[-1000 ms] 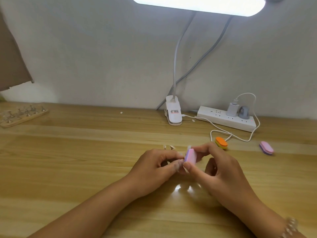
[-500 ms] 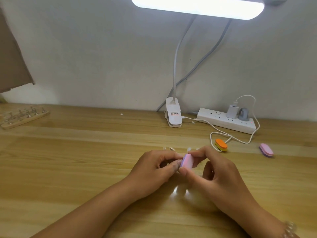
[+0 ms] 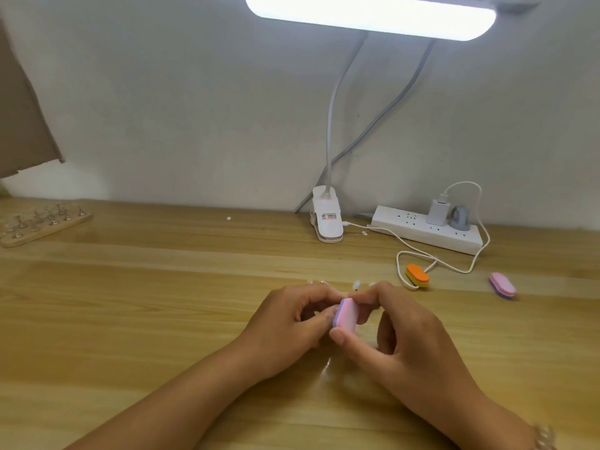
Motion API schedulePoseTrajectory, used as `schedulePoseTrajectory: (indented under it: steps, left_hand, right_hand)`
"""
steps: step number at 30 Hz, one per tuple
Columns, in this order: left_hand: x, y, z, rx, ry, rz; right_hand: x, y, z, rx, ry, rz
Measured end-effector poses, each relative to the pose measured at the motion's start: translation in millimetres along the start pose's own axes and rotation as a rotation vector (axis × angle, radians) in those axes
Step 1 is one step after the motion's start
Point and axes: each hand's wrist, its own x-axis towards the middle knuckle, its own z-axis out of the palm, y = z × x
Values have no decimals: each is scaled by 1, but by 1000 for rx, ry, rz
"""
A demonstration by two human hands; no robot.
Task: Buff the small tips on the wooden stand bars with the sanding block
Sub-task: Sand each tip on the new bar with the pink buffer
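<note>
The right hand pinched the pink sanding block; the left hand, at its nine o'clock, curled close, its hold hidden

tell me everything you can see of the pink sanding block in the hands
The sanding block is a small foam-like oblong with rounded ends, pink face toward the camera, purple layer along its left edge. It stands nearly on end above the table. The right hand pinches it end to end between thumb and forefinger; fingertips of the left hand meet its purple side, hiding whatever lies between.
</note>
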Motion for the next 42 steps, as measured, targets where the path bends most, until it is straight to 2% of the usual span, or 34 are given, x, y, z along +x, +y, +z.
schedulePoseTrajectory:
  steps: [5, 9, 14, 19, 24, 28, 32, 36, 39, 42]
  left_hand:
    - [0, 1, 1, -33, 11, -21]
    - [0, -1, 1, -34, -1, -9]
    - [1, -1, 1, -42, 8, -17]
    - [0, 1, 2, -48, 14, -27]
    - [-1, 1, 1, -15, 16, -24]
    - [-2, 5, 1, 4, 20, -6]
    - [-1, 2, 1, 26, 25, 5]
    - [-2, 6, 1, 8, 27, -16]
    - [-2, 6, 1, -3, 39, -31]
    - [-2, 4, 1, -19, 46, -49]
  right_hand:
    - [4, 6, -3, 96, 56, 88]
    - [0, -1, 1, -8, -15, -15]
    - [4, 5, -4, 69, 42, 78]
    - [-1, -2, 0, -1, -27, -8]
    - [4, 5, -5, 62, 44, 108]
    - [0, -3, -1, -6, -25, 20]
    - [3, 2, -5, 68, 25, 107]
    - [0, -3, -2, -35, -13, 27]
    - [2, -3, -4, 70, -22, 80]
    - [6, 5, -7, 195, 99, 179]
